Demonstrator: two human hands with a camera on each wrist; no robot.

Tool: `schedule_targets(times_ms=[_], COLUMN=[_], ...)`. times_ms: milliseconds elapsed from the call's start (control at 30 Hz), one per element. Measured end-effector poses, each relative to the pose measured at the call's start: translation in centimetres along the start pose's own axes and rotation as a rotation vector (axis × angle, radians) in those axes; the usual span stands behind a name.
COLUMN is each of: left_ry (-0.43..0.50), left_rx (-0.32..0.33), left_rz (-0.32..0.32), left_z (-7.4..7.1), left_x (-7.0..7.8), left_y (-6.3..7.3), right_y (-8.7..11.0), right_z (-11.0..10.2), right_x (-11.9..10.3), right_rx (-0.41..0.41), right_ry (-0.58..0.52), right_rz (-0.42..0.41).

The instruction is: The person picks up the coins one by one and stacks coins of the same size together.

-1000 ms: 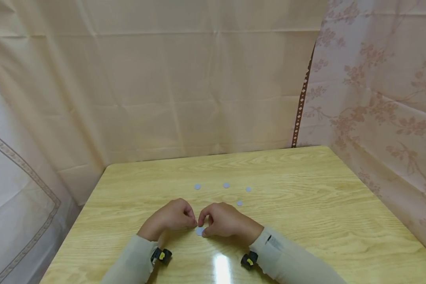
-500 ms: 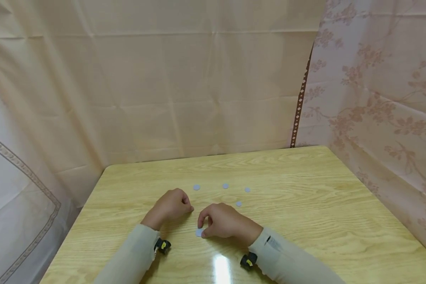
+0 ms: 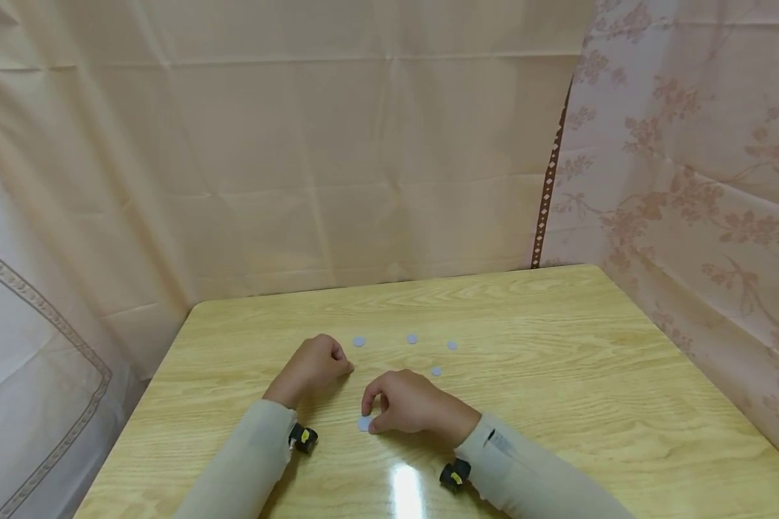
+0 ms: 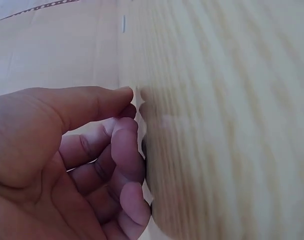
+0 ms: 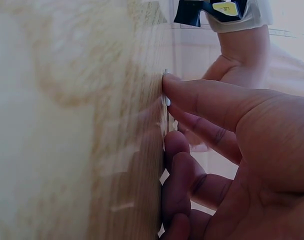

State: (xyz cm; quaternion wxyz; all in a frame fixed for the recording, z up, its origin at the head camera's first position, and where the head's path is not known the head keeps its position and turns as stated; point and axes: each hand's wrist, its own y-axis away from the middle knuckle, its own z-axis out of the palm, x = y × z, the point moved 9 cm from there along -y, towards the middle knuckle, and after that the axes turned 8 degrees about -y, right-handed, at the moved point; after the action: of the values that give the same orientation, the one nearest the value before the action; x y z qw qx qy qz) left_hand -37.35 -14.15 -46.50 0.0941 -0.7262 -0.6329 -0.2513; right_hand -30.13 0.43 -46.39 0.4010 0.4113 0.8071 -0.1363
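Note:
A pale, round coin-like disc (image 3: pixel 363 424) lies flat on the wooden table under my right hand (image 3: pixel 410 404). Thumb and forefinger hold it at its edges; in the right wrist view only a thin bright rim of the disc (image 5: pixel 167 100) shows by the thumb tip. My left hand (image 3: pixel 317 366) is low over the table, farther forward and to the left. Its fingers are curled, thumb tip close against the forefinger, and nothing shows between them in the left wrist view. The nearest loose disc (image 3: pixel 359 342) lies just beyond it.
Other pale discs lie beyond my hands: one at the back middle (image 3: pixel 412 339), a smaller one farther right (image 3: pixel 451 346), and one nearer (image 3: pixel 436 371). Beige curtain (image 3: pixel 363 166) hangs behind the table's far edge, with patterned cloth (image 3: pixel 701 180) along the right side.
My left hand has left the disc by the right hand and moved forward and slightly left. The right hand stays on its disc. The loose discs have not moved.

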Motion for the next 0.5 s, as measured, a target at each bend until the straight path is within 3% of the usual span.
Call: schedule_targets(times_ms=[500], left_ry=[0.114], left_rx=[0.100], left_rz=[0.000], left_z=[-0.9], left_x=[0.2], left_y=[-1.5], right_y=[0.0], right_z=[-0.2], right_x=[0.0], right_rx=[0.004], right_ry=[0.026], right_rz=[-0.008])
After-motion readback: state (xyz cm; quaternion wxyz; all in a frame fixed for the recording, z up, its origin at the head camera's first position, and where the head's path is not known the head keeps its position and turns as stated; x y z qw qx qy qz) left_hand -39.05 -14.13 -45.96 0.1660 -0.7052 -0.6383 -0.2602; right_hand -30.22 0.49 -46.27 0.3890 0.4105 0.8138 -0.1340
